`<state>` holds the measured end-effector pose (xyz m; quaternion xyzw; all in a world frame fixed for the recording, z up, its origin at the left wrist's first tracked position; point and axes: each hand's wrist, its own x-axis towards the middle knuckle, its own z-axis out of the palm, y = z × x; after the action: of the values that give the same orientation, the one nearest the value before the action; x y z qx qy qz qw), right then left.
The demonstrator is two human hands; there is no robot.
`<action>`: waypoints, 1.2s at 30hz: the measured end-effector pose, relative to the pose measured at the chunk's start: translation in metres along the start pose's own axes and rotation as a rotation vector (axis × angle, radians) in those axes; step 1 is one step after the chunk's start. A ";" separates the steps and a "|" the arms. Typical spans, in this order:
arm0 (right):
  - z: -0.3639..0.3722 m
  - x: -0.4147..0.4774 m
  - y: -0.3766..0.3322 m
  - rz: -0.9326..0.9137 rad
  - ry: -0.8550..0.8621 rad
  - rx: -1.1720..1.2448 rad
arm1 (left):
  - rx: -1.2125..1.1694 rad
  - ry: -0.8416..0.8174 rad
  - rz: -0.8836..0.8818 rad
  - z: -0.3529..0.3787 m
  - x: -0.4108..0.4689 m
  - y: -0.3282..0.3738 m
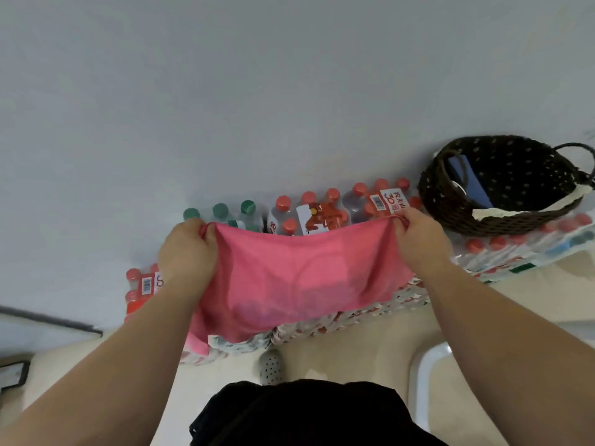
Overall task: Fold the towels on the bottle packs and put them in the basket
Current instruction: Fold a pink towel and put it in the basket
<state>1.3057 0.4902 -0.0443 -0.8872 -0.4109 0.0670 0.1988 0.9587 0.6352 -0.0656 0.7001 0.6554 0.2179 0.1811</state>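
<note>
Starting at the far left of the frame, a dark strip runs along the foot of the wall, and a dark-edged object sits at the lower left edge. Just right of these, a pack of red-capped bottles marks the left end of the bottle packs, which stand against the wall in a row across the middle of the frame.

The left hand pinches the upper left corner of the pink towel, fingers curled round the bunched cloth. The right hand pinches the upper right corner the same way. The hands are well apart, and the towel is stretched between them. Its top edge sags a little in the middle, below the green caps and the red caps.

The towel's lower part lies over the pack tops. Its lower left corner hangs past the front edge of the packs, down their face. The wall fills the whole upper half of the frame above the hands.

Below the packs, beige floor runs to the person's black clothing, with a perforated shoe just in front of the packs. A white curved object stands at the lower right.

At the upper right, the dark woven basket sits on the packs, near the right hand. A blue item leans against its left inner wall, and the dark inside of the basket shows to the right of it. A white strip lies along its near rim.
</note>
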 end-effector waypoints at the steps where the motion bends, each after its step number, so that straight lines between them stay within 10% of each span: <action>1: 0.003 0.005 -0.002 -0.005 -0.013 -0.024 | 0.014 -0.004 -0.007 0.003 0.009 -0.002; 19: 0.045 0.097 -0.043 -0.127 0.129 -0.092 | 0.225 0.118 -0.017 0.037 0.066 0.028; 25: 0.079 0.039 -0.008 -0.315 -0.356 -0.297 | 0.358 -0.046 0.111 0.070 0.009 0.046; 36: 0.055 0.075 0.042 -0.266 -0.396 -0.421 | 0.436 -0.289 0.114 0.101 -0.020 0.068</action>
<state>1.3685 0.5388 -0.1081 -0.8170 -0.5589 0.1254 -0.0660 1.0701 0.6135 -0.1149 0.7821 0.6139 -0.0207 0.1050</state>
